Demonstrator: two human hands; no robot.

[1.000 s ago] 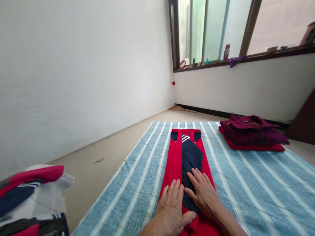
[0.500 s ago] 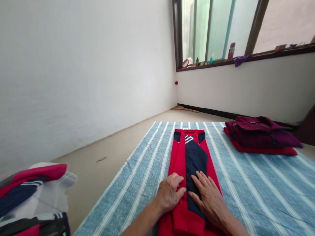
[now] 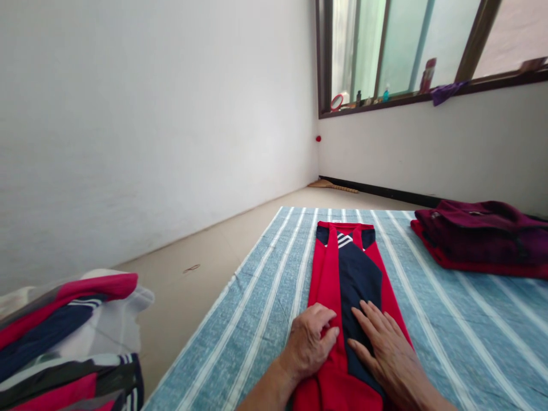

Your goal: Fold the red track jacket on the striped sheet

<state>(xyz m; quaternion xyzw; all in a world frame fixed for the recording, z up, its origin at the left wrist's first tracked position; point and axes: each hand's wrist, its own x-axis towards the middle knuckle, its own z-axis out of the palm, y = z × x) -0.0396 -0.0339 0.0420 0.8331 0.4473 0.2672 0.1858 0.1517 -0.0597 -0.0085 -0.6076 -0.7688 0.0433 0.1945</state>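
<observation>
A folded red and navy jacket (image 3: 362,285) with white stripes lies lengthwise on the striped cloth, its collar end away from me. My left hand (image 3: 311,339) rests on the red left part of the jacket, fingers bent and thumb apart from them. Flat on the navy panel lies my right hand (image 3: 383,345), its fingers stretched out and thumb spread. Neither hand lifts the fabric. The jacket's near end runs out of view at the bottom.
A blue cloth with white stripes (image 3: 257,319) covers the surface. At the right sits a stack of folded maroon and red clothes (image 3: 483,234). More clothes (image 3: 72,314) lie at the lower left, partly on clear plastic. A broom (image 3: 334,185) lies by the far wall.
The view has turned slightly left, so everything appears shifted to the right. Both hands stay on the jacket in nearly the same places.
</observation>
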